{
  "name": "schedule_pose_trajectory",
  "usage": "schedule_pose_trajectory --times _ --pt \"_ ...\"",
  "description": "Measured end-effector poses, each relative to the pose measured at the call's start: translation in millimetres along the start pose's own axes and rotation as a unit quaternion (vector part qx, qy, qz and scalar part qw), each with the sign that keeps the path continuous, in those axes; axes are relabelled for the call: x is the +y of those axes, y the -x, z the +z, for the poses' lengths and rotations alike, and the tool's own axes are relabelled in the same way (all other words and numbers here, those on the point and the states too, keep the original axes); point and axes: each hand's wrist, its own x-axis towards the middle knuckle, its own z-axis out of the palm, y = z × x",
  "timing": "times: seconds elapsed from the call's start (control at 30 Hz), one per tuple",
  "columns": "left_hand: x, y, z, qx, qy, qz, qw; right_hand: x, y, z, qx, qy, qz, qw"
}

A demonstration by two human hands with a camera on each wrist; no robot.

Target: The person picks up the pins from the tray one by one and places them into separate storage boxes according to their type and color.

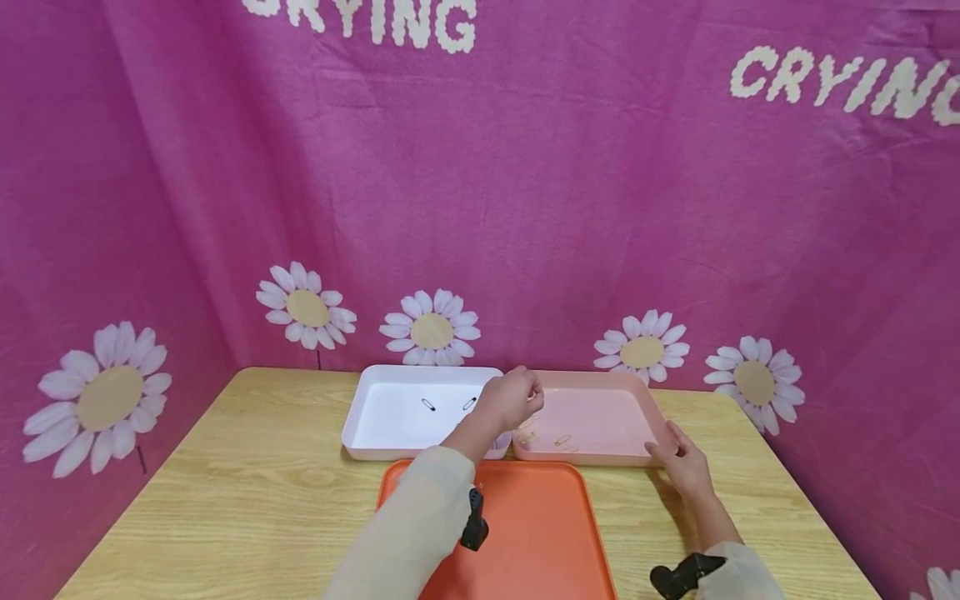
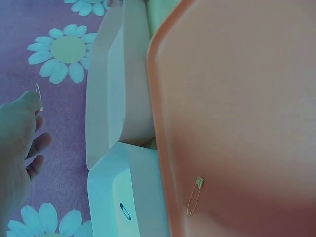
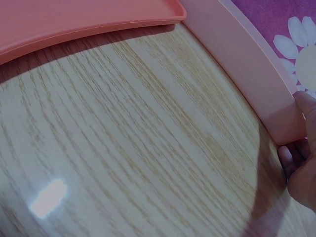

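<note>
My left hand (image 1: 513, 398) is raised over where the white tray meets the pink tray. Between its thumb and a finger it pinches a gold safety pin (image 2: 39, 97). Black safety pins (image 1: 428, 405) lie in the white tray (image 1: 375, 455). Several gold safety pins (image 1: 562, 440) lie at the left side of the pink tray (image 1: 600, 459). My right hand (image 1: 688, 468) grips the near right corner of the pink tray, thumb at the rim and fingers low on the wall. Another gold safety pin (image 2: 196, 192) lies in the orange tray (image 1: 540, 533), near its far edge.
The trays stand on a wooden table (image 1: 247, 500), white at the left, pink at the right, orange nearer to me. Behind the table hangs a purple cloth (image 1: 540, 208) printed with daisies and letters. Each wrist wears a black camera mount (image 1: 474, 521).
</note>
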Motion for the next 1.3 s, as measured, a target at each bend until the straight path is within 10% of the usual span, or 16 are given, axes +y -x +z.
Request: schedule_pose_trajectory --times 1.3 --pt "-38.3 32.0 10.2 -0.061 -0.051 0.038 0.9961 1.8 -0.8 1.0 0.009 -0.010 -0.011 0.9999"
